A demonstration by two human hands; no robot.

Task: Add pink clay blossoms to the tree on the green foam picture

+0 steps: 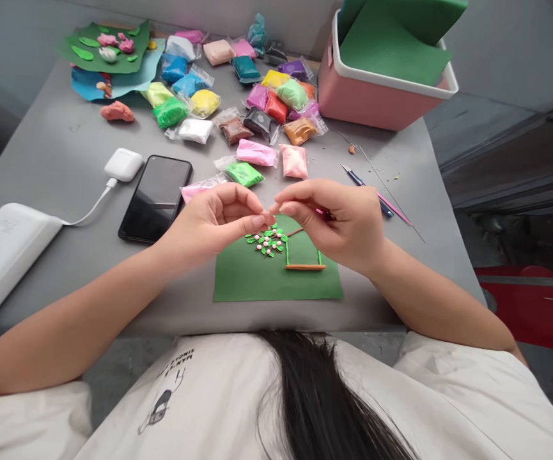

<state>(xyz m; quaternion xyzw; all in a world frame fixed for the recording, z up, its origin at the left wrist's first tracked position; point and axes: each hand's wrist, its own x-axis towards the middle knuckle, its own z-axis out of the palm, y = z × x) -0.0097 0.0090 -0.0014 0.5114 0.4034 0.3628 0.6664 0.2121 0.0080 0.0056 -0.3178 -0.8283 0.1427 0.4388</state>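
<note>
My left hand (pixel 221 220) and my right hand (pixel 336 220) meet at the fingertips above a green sheet (pixel 252 281). Each has thumb and forefinger pinched together; whatever sits between the tips is too small to make out. A small bright pink bit (pixel 321 211) shows among the curled fingers on the right, its kind unclear. Below the hands, the sheet carries a clay cluster of green leaves and pale pink balls (pixel 267 244). Beside it is a clay swing shape with green ropes and an orange-brown seat (pixel 305 267). My hands hide the sheet's upper part.
Several bags of coloured clay (pixel 247 172) spread across the back. A black phone (pixel 156 198) and a white power bank (pixel 15 255) lie left. Thin tools (pixel 376 191) lie right, near a pink bin (pixel 376 96) holding green sheets. Finished clay flowers (pixel 108 48) stand back left.
</note>
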